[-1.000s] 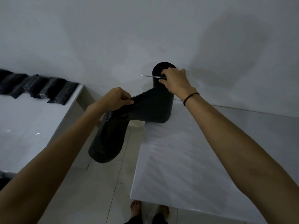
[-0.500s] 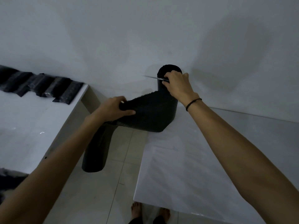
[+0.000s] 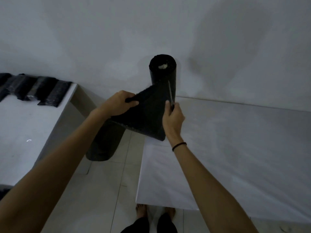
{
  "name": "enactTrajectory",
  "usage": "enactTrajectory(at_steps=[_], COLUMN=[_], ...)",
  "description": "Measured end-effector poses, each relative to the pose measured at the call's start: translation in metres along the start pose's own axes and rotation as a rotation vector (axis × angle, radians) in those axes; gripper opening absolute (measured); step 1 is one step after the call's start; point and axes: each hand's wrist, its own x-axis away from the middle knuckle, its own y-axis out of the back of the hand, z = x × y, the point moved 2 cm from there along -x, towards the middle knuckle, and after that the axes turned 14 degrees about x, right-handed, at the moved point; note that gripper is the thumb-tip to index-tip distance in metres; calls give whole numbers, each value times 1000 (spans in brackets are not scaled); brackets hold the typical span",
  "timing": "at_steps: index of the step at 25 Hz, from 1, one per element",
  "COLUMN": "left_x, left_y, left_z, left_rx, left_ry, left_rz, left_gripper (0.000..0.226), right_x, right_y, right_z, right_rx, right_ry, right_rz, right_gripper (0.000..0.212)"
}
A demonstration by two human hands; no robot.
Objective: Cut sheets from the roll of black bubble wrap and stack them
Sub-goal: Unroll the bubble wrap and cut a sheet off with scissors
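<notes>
A roll of black bubble wrap (image 3: 162, 71) stands upright at the far left corner of the white table (image 3: 235, 148). A loose sheet (image 3: 148, 113) runs from the roll to the left, and its free end hangs down toward the floor. My left hand (image 3: 122, 105) grips the sheet's top edge and holds it taut. My right hand (image 3: 173, 118) holds a thin blade (image 3: 170, 93), point up, against the sheet close to the roll. Cut black sheets (image 3: 33, 89) lie stacked on the far side of the left table (image 3: 25, 132).
A tiled floor gap (image 3: 114, 190) separates the two white tables. A plain wall (image 3: 151, 31) rises right behind the roll. My bare feet (image 3: 154, 214) stand at the right table's near edge. Something dark (image 3: 4, 189) sits at the left table's near edge.
My right hand has come down from the roll's top to mid-height, and the blade has turned from sideways to upright along the sheet. My left hand kept its grip on the sheet.
</notes>
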Motion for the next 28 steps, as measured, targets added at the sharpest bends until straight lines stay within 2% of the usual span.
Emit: enactTrajectory(at_steps=[2, 4, 7, 10, 13, 15, 18, 20, 22, 28], left_x=[1, 2, 1, -1, -6, -9, -14, -19, -28, -57], left_y=[3, 6, 5, 5, 9, 12, 16, 19, 24, 33], left_z=[0, -2, -11, -21, -26, -32, -43, -49, -52, -71], left_rx=[36, 84, 88, 109, 83, 69, 79, 99, 99, 132], left_ry=[-9, -8, -41, -89, -67, -78, -91, -86, -92, -160], left_rz=[10, 24, 73, 61, 20, 33, 64, 60, -21, -268], left_gripper=[24, 19, 14, 17, 19, 20, 16, 16, 14, 15], right_x=[21, 44, 64, 58, 54, 55, 53, 49, 46, 42], right_y=[-25, -44, -61, -59, -50, -44, -43, -44, -42, -9], right_z=[-42, -78, -98, -96, -100, -101, -92, -84, -80, -76], right_rx=[-54, -98, -310, -442, -389, -224, -93, -89, -25, -28], right_ry=[-317, -534, -772, -882, -767, -537, -240, -176, -129, -22], right_rz=[118, 271, 462, 474, 515, 513, 452, 393, 298, 185], right_gripper=[27, 16, 12, 12, 22, 22, 37, 31, 21, 23])
